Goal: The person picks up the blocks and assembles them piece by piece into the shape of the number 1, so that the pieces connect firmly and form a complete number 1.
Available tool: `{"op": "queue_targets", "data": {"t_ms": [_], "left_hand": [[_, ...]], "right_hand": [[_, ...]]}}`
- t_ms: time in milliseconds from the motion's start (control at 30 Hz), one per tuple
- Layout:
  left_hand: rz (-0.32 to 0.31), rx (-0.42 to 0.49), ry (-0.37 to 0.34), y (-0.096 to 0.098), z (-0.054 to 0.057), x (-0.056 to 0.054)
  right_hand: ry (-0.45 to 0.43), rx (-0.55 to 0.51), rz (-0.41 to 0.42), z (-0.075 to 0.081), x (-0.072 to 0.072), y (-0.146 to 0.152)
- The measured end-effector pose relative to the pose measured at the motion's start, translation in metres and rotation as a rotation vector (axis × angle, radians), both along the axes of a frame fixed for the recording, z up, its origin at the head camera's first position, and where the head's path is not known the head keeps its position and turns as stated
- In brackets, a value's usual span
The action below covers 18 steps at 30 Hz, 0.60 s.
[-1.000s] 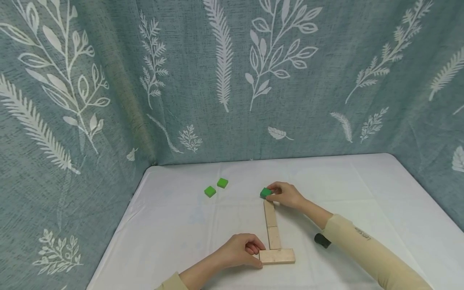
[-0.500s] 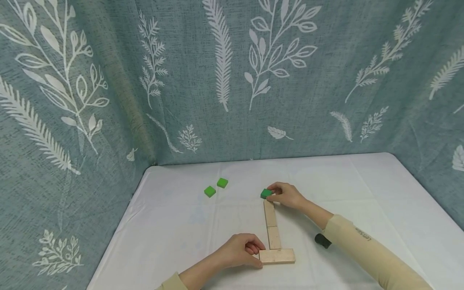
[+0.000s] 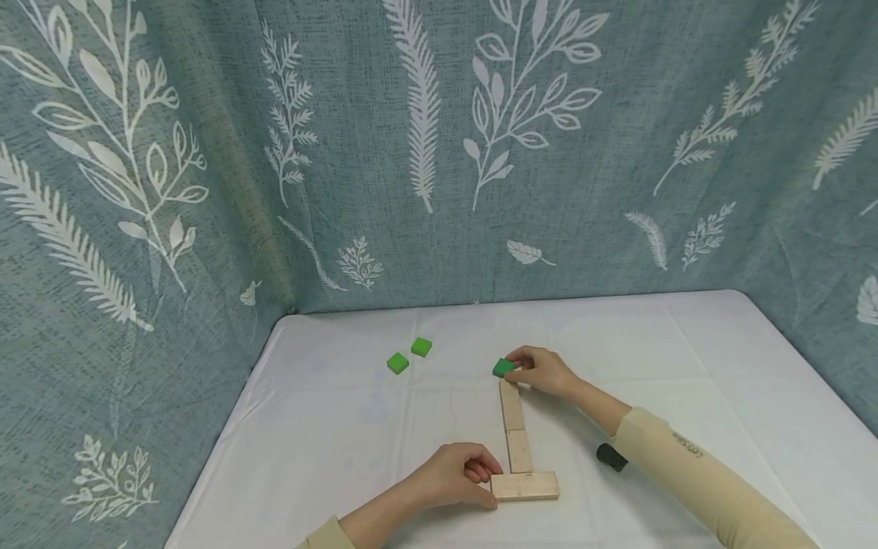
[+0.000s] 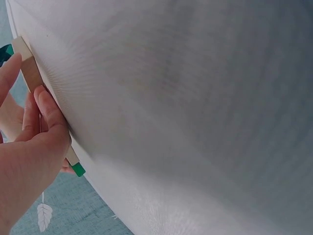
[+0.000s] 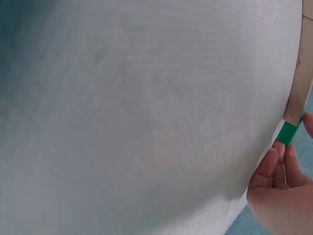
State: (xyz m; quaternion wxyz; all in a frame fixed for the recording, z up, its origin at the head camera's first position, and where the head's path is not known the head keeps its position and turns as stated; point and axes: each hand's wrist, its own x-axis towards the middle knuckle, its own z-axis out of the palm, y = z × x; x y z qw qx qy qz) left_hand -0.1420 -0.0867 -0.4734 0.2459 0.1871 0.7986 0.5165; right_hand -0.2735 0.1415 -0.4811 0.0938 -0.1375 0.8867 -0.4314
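Note:
In the head view, two pale wooden blocks lie end to end: a far block [image 3: 511, 406] and a nearer block [image 3: 519, 451]. A third wooden block [image 3: 524, 486] lies crosswise at their near end. My left hand [image 3: 453, 476] holds the left end of this crosswise block, thumb on the near side and fingers on the far side. At the far end of the row, my right hand [image 3: 543, 370] pinches a dark green block [image 3: 503, 367] between thumb and fingers. The right wrist view shows the green block [image 5: 287, 132] against the wooden end.
Two light green blocks, one nearer [image 3: 398, 363] and one farther [image 3: 421, 347], lie at the far left of the white-covered table [image 3: 309, 427]. A small black object [image 3: 610, 457] lies beside the right sleeve. A patterned curtain [image 3: 384, 152] hangs behind the table.
The dark green block has shifted very slightly toward the wooden row, with my right hand on it. My left hand and the wooden blocks stay in place.

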Motion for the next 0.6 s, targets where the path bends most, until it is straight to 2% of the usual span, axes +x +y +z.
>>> {"op": "queue_targets", "data": {"t_ms": [600], "left_hand": [[-0.015, -0.028, 0.001, 0.0009, 0.0015, -0.0028]], "right_hand": [[0.003, 0.003, 0.014, -0.0019, 0.0007, 0.0013]]}}
